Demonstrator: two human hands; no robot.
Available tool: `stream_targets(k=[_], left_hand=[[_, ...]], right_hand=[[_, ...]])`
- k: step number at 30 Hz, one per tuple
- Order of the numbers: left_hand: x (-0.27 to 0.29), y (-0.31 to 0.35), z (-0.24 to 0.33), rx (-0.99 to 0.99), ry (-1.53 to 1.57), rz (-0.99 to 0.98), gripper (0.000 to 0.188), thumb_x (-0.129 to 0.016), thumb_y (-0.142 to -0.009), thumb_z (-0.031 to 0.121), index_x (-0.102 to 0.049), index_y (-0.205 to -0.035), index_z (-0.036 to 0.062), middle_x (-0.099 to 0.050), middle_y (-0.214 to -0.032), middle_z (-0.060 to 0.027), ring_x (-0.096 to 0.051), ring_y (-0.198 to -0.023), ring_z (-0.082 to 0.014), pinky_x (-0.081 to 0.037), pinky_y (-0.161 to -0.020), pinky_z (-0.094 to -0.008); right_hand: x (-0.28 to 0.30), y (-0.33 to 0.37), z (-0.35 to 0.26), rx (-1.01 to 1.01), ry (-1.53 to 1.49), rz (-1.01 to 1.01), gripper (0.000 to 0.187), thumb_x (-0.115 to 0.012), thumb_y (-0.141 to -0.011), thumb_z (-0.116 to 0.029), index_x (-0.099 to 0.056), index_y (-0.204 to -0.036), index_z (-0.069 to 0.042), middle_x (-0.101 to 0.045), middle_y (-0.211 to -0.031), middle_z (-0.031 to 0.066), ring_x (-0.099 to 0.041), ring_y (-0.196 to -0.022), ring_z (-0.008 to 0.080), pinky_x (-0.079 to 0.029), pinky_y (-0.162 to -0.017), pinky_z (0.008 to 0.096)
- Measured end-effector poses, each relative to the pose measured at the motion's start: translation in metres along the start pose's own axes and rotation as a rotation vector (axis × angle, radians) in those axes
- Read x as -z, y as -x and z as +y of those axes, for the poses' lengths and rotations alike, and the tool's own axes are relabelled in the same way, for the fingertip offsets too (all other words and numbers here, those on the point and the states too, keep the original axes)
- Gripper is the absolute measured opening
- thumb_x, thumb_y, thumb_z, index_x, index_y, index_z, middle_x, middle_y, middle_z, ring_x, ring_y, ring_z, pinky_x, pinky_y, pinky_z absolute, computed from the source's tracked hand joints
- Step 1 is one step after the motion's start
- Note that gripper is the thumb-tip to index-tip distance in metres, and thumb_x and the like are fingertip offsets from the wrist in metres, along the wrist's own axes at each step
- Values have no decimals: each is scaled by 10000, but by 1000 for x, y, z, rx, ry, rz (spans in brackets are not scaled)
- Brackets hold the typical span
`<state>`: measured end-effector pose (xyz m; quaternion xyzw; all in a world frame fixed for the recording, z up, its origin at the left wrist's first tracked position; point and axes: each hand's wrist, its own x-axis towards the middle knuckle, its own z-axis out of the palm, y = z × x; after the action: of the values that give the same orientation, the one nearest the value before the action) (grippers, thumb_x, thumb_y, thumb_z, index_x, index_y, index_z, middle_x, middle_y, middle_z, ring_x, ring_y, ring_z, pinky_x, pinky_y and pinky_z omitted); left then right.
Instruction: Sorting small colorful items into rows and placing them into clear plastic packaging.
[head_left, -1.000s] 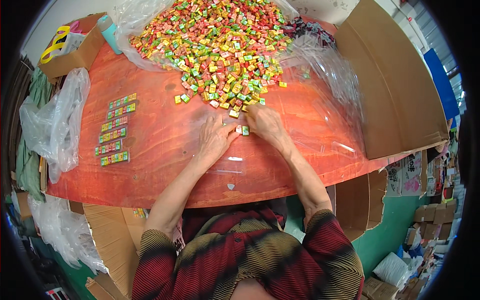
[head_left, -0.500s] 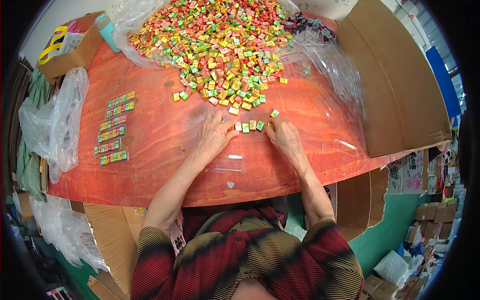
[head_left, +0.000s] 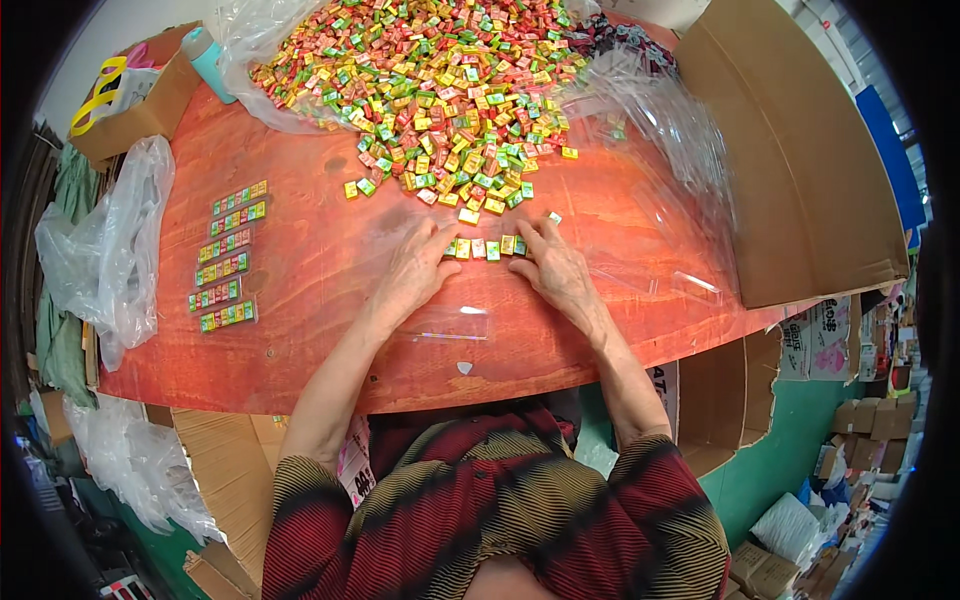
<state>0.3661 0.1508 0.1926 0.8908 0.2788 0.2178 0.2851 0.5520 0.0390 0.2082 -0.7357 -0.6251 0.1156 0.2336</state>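
Observation:
A short row of small candy-sized boxes (head_left: 478,249), green, yellow and pale, lies on the red table in front of me. At its left end, my left hand (head_left: 416,268) has thumb and forefinger closed around a small green box (head_left: 450,249), partly hidden. My right hand (head_left: 556,274) grips another green box (head_left: 520,246) at the right end between thumb and fingers. Just beyond the right fingertips sits a loose box (head_left: 554,217). A clear plastic case (head_left: 448,323) lies flat nearer to me.
A large heap of colourful small boxes (head_left: 430,100) spreads over plastic sheeting at the back. Several filled clear cases (head_left: 227,268) line the left side. A tall cardboard panel (head_left: 800,170) stands at right; clear plastic strips (head_left: 670,120) lie beside it. A bottle (head_left: 207,62) is back left.
My right hand has moved slightly left and closed over the row's right end. The left hand has shifted a little left; more boxes now show in the row.

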Motion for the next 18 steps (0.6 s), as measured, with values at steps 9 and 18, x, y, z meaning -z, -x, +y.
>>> stream_targets(k=[9, 18], left_hand=[[-17, -1, 11, -34, -179, 83, 529, -727, -637, 139, -525, -1124, 97, -468, -917, -113, -509, -869, -293, -441, -737, -392], [-1, 6, 12, 68, -60, 36, 540, -697, -688, 146, -475, -1176, 82, -464, -949, -126, -509, -876, -305, -425, -755, -391]], right_hand=[[-1, -8, 1, 100, -65, -31, 484, -621, -744, -92, -443, -1191, -49, -497, -1000, 158, -542, -888, 340, -459, -719, 401], [11, 0, 17, -120, 239, 55, 503, -622, -740, -90, -436, -1207, -71, -502, -995, 155, -546, -876, 338, -474, -691, 400]])
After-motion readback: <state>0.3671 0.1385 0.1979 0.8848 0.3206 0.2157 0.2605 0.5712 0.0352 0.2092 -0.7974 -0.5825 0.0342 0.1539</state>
